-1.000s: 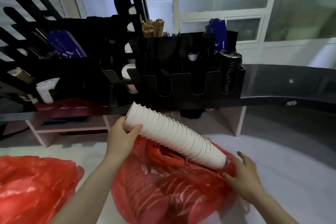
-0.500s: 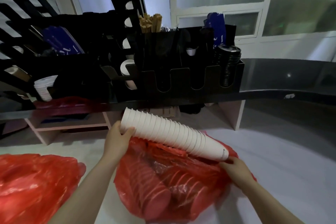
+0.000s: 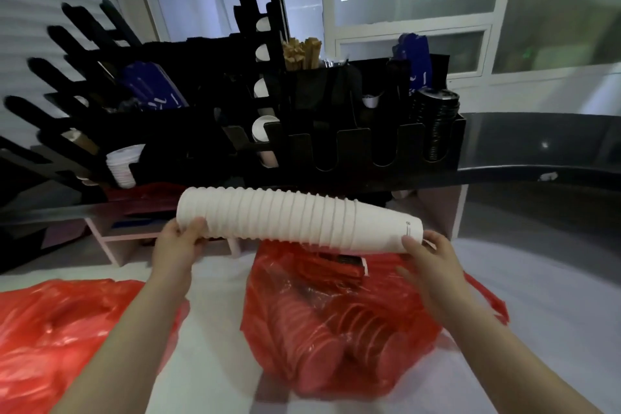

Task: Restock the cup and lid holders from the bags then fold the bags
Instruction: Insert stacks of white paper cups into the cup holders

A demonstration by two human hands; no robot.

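Two hands on it, from the head camera?

Yes! My left hand (image 3: 178, 245) is curled round the wide rim end of the stack of cups (image 3: 295, 222), and my right hand (image 3: 433, 262) grips the narrow end, thumb against it. The stack lies nearly level in the air, just in front of the black holder rack (image 3: 353, 151) and below its slots.

And the bags?

One red bag (image 3: 336, 329) sits open in front of the rack, right under the stack, with what look like more stacks showing through it. Another red bag (image 3: 50, 329) lies in front of the rack too, off to its left, bulging.

How far along?

Early, I'd say. Black lids (image 3: 437, 118) fill the rack's right-hand slot and a few white cups (image 3: 122, 165) sit at its left end, but the slots between look bare. This stack isn't in yet, both bags look loaded, and no folding has begun.
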